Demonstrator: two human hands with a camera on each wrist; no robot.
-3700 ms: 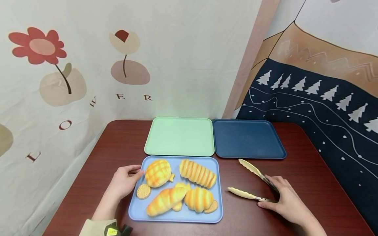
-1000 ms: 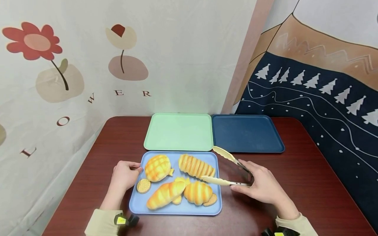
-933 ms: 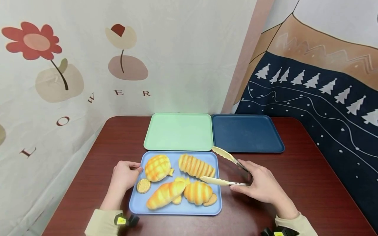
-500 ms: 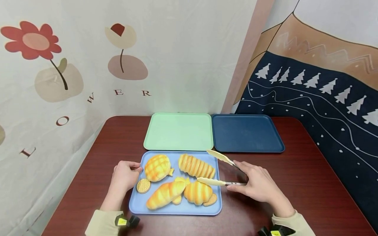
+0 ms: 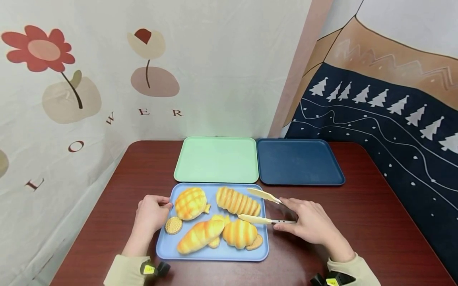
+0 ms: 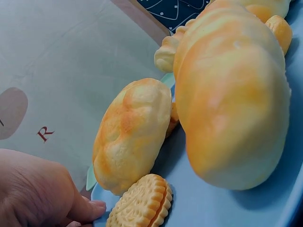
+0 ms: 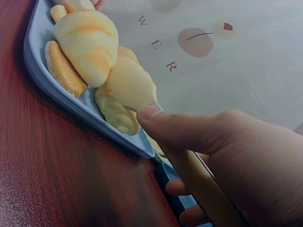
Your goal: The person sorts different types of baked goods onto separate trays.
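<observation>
My left hand [image 5: 152, 213] pinches the left rim of a light blue tray [image 5: 168, 250], thumb on the edge in the left wrist view. On the tray lie a round grid-marked bread [image 5: 191, 203], a ridged loaf [image 5: 237, 201], a long roll [image 5: 200, 237], a croissant-like bread [image 5: 240, 233] and a round biscuit [image 6: 139, 203]. My right hand [image 5: 307, 220] grips cream-tipped tongs [image 5: 255, 219] from the right, thumb on one arm and fingers on the other. Their parted tips straddle the ridged loaf's right end, one beyond it and one on its near side.
Behind the light blue tray, a mint green tray [image 5: 216, 159] and a dark blue tray [image 5: 300, 162] stand side by side on the brown table [image 5: 368, 206]. An oval biscuit [image 5: 255, 242] lies beside the croissant-like bread. Printed curtains [image 5: 229, 71] hang behind the table.
My right hand has brought the tongs left, from the table to over the tray. Their far tip has come nearer the ridged loaf, narrowing the gap. The left hand stays at the rim.
</observation>
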